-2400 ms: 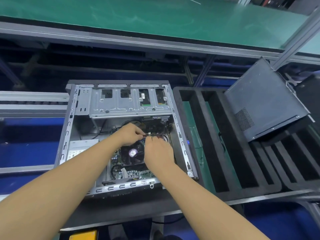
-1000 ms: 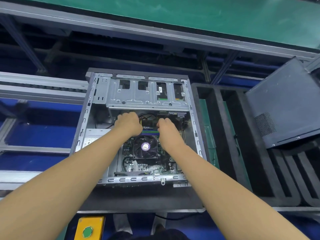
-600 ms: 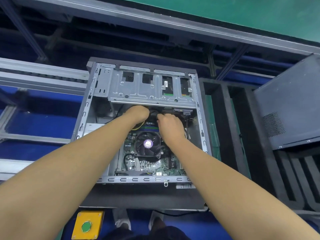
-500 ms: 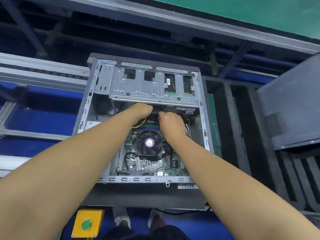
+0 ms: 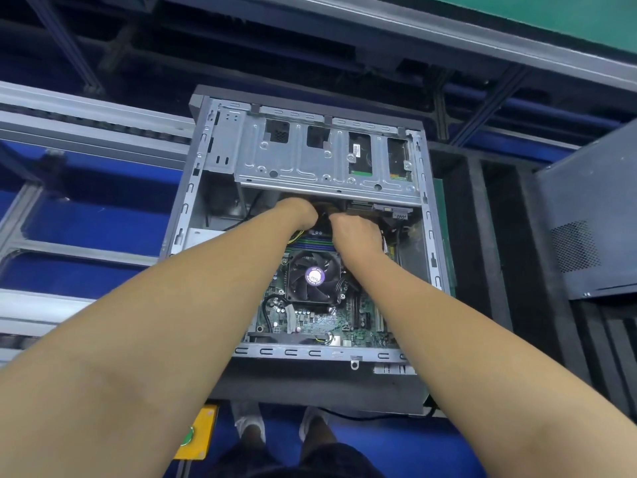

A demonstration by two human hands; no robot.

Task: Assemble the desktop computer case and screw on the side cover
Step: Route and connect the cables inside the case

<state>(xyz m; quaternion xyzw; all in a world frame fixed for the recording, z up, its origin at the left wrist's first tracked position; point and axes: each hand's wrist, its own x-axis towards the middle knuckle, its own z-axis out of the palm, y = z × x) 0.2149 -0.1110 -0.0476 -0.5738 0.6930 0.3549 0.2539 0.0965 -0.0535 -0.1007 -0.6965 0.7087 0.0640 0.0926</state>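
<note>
Head view looks down at both hands deep inside the open computer case (image 5: 303, 351). The left hand (image 5: 298, 213) and the right hand (image 5: 356, 234) sit close together, nearly touching, knuckles up and fingers bent downward into the dark gap under the lower edge of the metal drive cage (image 5: 300, 163). Their fingertips are hidden there, so I cannot tell whether either hand grips anything. A few yellow wires (image 5: 295, 236) show just below the left wrist. Near the forearms, the round cooler fan (image 5: 313, 276) with a purple label sits on the green motherboard (image 5: 320, 322), between the two arms. The case lies on its side with its open face up, in front of the person on a dark stand. The side cover (image 5: 593, 208), a dark panel with a perforated vent patch, rests tilted at the far right, apart from the case, over a black foam tray (image 5: 482, 243) with long slots. At the lower edge, a yellow button box (image 5: 198, 432) with a green button sits beside the person's light shoes (image 5: 248, 422).
</note>
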